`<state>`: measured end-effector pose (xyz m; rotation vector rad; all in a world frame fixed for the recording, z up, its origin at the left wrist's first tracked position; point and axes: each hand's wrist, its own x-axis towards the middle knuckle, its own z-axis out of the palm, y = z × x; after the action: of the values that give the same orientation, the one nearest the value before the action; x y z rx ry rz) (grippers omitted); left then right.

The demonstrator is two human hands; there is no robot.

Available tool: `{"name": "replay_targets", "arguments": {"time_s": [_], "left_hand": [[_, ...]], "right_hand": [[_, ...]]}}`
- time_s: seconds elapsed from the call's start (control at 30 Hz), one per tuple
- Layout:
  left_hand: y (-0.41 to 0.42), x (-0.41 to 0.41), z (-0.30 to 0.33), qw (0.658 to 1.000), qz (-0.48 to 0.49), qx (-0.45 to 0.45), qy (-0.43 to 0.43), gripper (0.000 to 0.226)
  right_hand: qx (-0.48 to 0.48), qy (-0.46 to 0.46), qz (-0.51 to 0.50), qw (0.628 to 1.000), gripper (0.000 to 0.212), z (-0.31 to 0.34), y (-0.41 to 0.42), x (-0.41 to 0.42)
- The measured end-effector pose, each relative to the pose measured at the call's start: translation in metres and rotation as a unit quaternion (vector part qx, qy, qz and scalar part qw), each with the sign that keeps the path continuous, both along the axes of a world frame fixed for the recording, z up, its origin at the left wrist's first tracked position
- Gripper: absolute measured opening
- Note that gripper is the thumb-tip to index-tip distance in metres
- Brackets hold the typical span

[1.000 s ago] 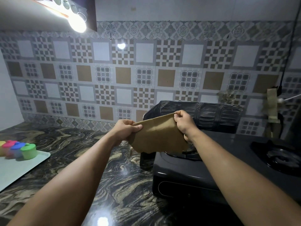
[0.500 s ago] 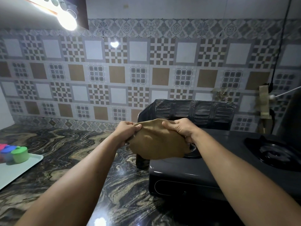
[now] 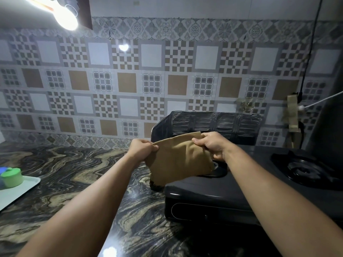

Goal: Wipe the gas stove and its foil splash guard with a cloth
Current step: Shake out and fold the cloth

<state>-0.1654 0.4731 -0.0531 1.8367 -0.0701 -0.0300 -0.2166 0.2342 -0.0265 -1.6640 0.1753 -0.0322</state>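
Note:
A brown cloth (image 3: pixel 178 158) hangs in the air in front of the black gas stove (image 3: pixel 232 193), covering most of its left burner. My left hand (image 3: pixel 142 149) pinches the cloth's upper left corner. My right hand (image 3: pixel 213 145) grips its upper right edge. The dark foil splash guard (image 3: pixel 219 123) stands upright behind the stove's left half, just beyond the cloth. The right burner (image 3: pixel 306 170) is uncovered.
The stove sits on a dark marbled counter (image 3: pixel 74 167) against a patterned tile wall. A pale tray (image 3: pixel 18 190) at the left edge carries a green cup (image 3: pixel 12 177) and other small coloured cups. A black cable (image 3: pixel 310 47) hangs down the wall at right.
The cloth has been pulled flat between both hands again after being bunched half a second ago. The hands are slightly farther apart, still over the stove's left burner.

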Motion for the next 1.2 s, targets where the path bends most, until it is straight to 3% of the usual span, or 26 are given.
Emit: {"name": "replay_targets", "arguments": {"time_s": [0.07,0.13,0.17,0.23,0.3,0.4,0.5,0.7,0.9,1.03,1.2], "left_hand": [[-0.006,0.006,-0.004,0.998,0.039,0.049,-0.022,0.007],[-0.014,0.002,-0.003,0.969,0.105,0.208,-0.088,0.013],[-0.02,-0.002,0.0,0.953,0.129,0.246,-0.124,0.018],[-0.033,-0.01,0.009,0.969,0.079,0.18,-0.15,0.017],[-0.045,-0.022,0.017,0.992,-0.07,0.038,-0.097,0.024],[-0.058,-0.036,0.022,0.98,-0.192,-0.034,-0.039,0.036],[-0.065,-0.038,0.023,0.979,-0.193,-0.015,-0.059,0.033],[-0.072,-0.035,0.027,0.979,-0.193,-0.004,-0.058,0.006],[-0.091,-0.035,0.037,0.975,-0.209,-0.014,-0.066,0.023],[-0.106,-0.028,0.041,0.976,-0.206,-0.013,-0.067,0.01],[-0.132,-0.017,0.057,0.979,-0.195,-0.034,-0.041,0.009]], "right_hand": [[0.052,0.009,0.028,0.998,0.012,0.002,-0.003,-0.003],[0.096,0.011,0.06,0.994,0.011,0.005,-0.005,-0.005],[0.1,0.006,0.071,0.992,0.015,0.006,-0.005,-0.006],[0.073,-0.004,0.064,0.995,0.018,0.008,-0.004,-0.009],[0.049,-0.012,0.026,0.998,0.015,0.008,-0.002,-0.01],[0.052,-0.024,-0.015,0.998,0.011,0.008,0.001,-0.012],[0.074,-0.034,-0.031,0.996,0.009,0.01,0.002,-0.014],[0.08,-0.054,-0.054,0.994,0.005,0.013,-0.005,-0.019],[0.041,-0.073,-0.08,0.993,0.013,0.021,-0.016,-0.014],[0.055,-0.087,-0.073,0.992,0.012,0.023,-0.031,-0.012],[0.098,-0.121,-0.056,0.986,0.006,0.029,-0.061,-0.006]]}}
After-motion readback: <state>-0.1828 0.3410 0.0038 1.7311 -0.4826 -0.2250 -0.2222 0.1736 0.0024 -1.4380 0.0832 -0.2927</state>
